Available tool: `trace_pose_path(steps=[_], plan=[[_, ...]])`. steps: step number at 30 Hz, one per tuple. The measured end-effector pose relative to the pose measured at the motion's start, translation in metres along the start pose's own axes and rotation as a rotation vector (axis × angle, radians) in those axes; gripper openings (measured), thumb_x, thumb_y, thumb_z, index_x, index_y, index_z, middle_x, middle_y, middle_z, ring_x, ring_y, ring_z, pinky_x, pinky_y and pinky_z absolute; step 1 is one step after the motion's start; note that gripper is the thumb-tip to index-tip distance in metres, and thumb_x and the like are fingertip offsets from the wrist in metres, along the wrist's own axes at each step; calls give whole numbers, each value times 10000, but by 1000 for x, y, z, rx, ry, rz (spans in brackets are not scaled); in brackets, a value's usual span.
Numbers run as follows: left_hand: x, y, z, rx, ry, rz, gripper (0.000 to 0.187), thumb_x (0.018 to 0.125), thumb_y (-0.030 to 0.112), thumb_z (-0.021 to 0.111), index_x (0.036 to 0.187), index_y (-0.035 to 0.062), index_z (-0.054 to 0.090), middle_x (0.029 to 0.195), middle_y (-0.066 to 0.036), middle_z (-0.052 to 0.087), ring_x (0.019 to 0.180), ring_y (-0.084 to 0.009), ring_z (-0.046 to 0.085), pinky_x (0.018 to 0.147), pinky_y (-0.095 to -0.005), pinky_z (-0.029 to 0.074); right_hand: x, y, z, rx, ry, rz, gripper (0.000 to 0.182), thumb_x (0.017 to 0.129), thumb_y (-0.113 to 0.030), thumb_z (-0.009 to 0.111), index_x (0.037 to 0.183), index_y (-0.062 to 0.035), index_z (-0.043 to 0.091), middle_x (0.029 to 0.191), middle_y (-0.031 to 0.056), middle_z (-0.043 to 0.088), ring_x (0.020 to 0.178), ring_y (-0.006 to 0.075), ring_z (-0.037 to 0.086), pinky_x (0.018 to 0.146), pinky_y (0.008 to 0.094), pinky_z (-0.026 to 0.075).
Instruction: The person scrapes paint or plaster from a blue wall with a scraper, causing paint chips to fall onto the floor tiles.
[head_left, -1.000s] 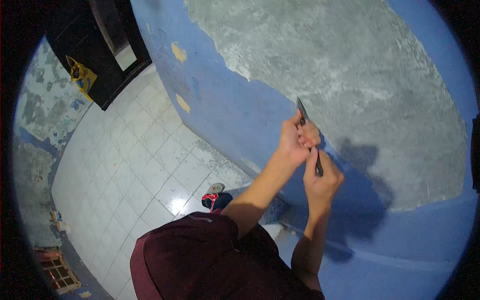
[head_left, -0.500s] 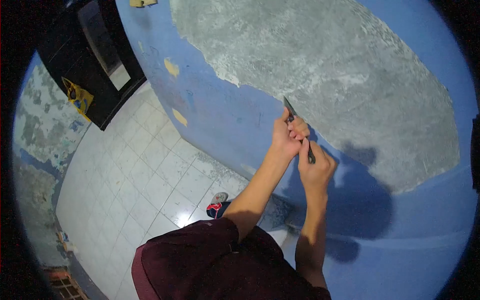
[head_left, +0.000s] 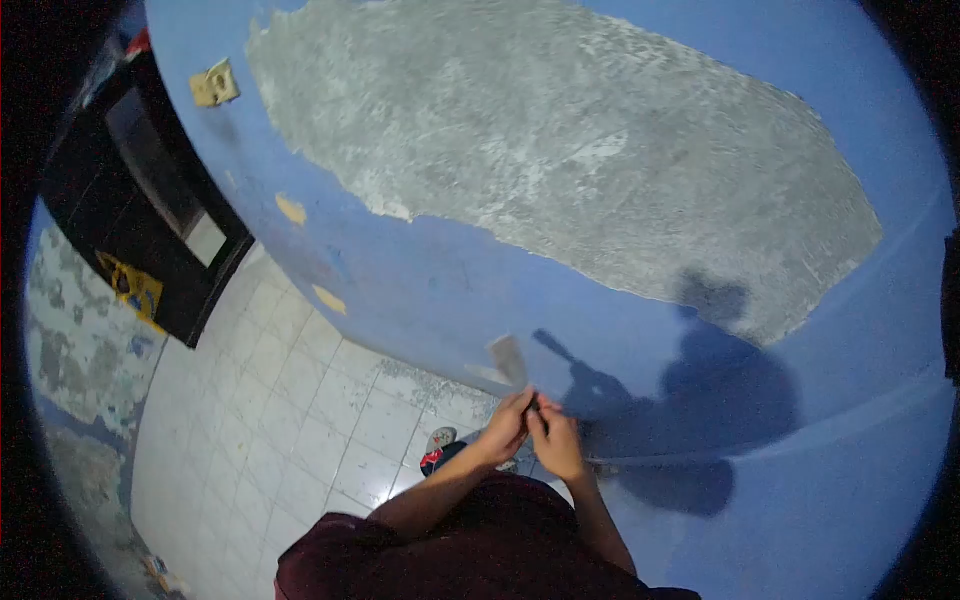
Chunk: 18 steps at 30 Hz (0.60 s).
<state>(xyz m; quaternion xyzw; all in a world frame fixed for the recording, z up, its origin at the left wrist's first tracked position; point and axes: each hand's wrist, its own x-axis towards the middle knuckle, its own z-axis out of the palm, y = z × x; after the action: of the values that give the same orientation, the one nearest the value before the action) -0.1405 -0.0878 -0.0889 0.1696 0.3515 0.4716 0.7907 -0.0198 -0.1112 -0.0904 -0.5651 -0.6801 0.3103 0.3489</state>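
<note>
A scraper with a wide, flat metal blade points up and away from my body, slightly blurred. Its dark handle is mostly hidden between my hands. My left hand is closed around the handle near the blade. Against it, my right hand is closed on the handle's other side. Both hands are low, in front of my dark red shirt and away from the wall. Behind them stands the blue wall with a large grey bare patch, its lower edge ragged.
White floor tiles lie at the left, with my shoe on them. A dark door with a yellow bag stands at the far left. A beige fixture is on the wall. My shadow falls on the wall.
Both hands have come down and back from the edge of the grey patch, bringing the scraper with them. The blade's flat face now shows. The view has shifted.
</note>
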Motion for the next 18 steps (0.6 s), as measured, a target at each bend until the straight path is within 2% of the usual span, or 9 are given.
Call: trace_pose_path(steps=[2,4,5,9,11,12,15,16,18], plan=[[-9,-25,-43,-1,83,18,298,1037,294,450,984,31,580,887,-73,623,845,-185,605,762,-331,501,-7,6,13,15,10,-100,318,954,-266,540,1039,25,636,1017,257,655,972,434,628,812,473,499],[-20,-34,-77,107,206,9,300,1020,300,498,965,24,602,863,-66,635,789,-169,602,704,-317,495,-8,-1,19,-91,-594,99,368,960,-299,523,1105,31,598,1140,251,631,1098,427,589,917,499,471],[-26,-35,-88,203,304,13,315,1016,313,507,950,20,604,839,-57,630,740,-156,592,668,-315,489,-8,-4,22,-86,-578,98,368,960,-299,523,1105,31,598,1140,251,631,1098,427,589,917,499,471],[-21,-49,-142,686,376,114,331,1012,317,517,925,9,601,765,-44,607,677,-139,568,633,-298,474,-1,-24,27,-297,-992,-1,376,968,-330,517,1137,-2,590,1076,260,645,994,427,631,852,507,496],[-24,-42,-146,724,348,241,387,1009,351,510,929,-23,568,702,-70,586,632,-176,588,640,-323,497,3,-27,23,-264,-914,-110,375,959,-332,542,1133,-4,595,1021,252,655,933,430,644,825,504,506],[-21,-38,-150,738,322,312,400,1010,369,503,927,-17,563,623,-50,530,499,-155,535,502,-312,463,13,-45,4,-209,-817,-112,376,945,-322,577,1130,5,592,1035,242,648,976,422,632,846,502,503],[-35,2,-122,620,395,145,408,1014,373,492,922,-18,564,566,-26,479,403,-128,463,403,-297,406,61,-45,-27,-371,-108,-337,427,929,-289,604,1249,-9,559,1258,230,583,1156,388,572,966,462,479],[-32,4,-133,661,369,143,457,1020,416,456,948,-21,572,552,-10,448,400,-99,439,365,-278,347,79,-80,-55,-363,46,-267,489,916,-259,620,1319,-3,515,1314,225,559,1204,373,553,1021,448,449],[-32,6,-140,613,391,117,492,1021,439,434,956,-26,581,556,-13,459,403,-102,438,370,-273,337,113,-110,-94,-523,374,-513,579,903,-261,636,1394,-20,444,1439,207,438,1332,353,432,1077,455,394]])
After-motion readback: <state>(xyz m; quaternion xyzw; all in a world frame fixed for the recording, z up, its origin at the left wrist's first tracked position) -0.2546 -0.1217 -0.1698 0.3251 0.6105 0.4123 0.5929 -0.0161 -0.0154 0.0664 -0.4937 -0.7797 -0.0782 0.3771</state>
